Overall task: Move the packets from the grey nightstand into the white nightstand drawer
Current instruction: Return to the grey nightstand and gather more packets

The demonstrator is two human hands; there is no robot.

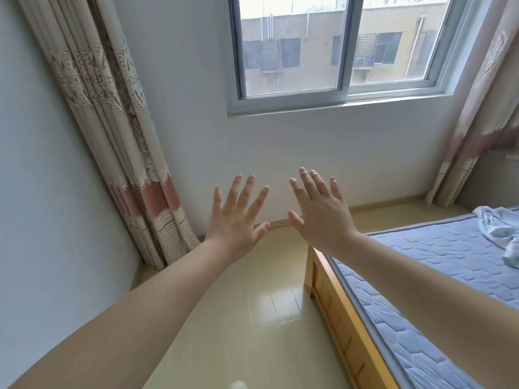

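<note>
While both reach fwd, left hand (236, 220), right hand (323, 217), each grip released, glossy floor (252, 318), bed (421, 276) rt, window (292, 51) ahead

Bare left hand (234, 220), bare right hand (321, 217)

Floor (252, 318): beige tiles, smooth and glossy, throwing back window light.
Wall (337, 150): pale paint, matt, even.
Bed frame (345, 318): light wood, smooth, with a slight sheen.
Mattress (421, 276): blue quilted cloth, matt, stitched in a raised pattern.
Crumpled cloth (502, 228): pale blue fabric, soft, creased.
Left curtain (112, 122): patterned woven cloth, matt, in folds.
Right curtain (483, 108): similar cloth, pinkish.
Window frame (345, 43): pale grey, smooth; metal or plastic, cannot tell.
Window glass (289, 51): clear, slightly hazy.
Left hand (236, 217), right hand (320, 211): bare skin, matt.
</note>
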